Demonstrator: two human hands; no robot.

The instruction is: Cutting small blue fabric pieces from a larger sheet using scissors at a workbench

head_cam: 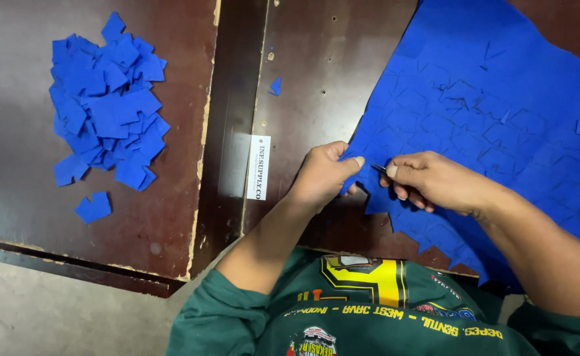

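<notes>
Person seated at a dark brown table (171, 217), green shirt, both forearms reaching over it. A large blue felt sheet (500, 112) covers the right side of the table, its surface scored with rows of cut shapes, its near edge ragged and notched. Left hand (323, 175) pinches the sheet's lower left corner, thumb on top and fingers curled under, grip closed on the felt. Right hand (428, 181) sits just beside it on the same edge, fingers folded tight around a small dark tool (379, 169); only the tip shows between thumb and forefinger, touching the felt, kind of tool not clear. Well apart, on the table's left part, a loose pile of blue felt pieces (105, 105), with one piece (93, 207) lying alone just below it. A single small blue scrap (276, 86) near the middle seam. A white label strip (258, 167) is stuck beside the left wrist.
</notes>
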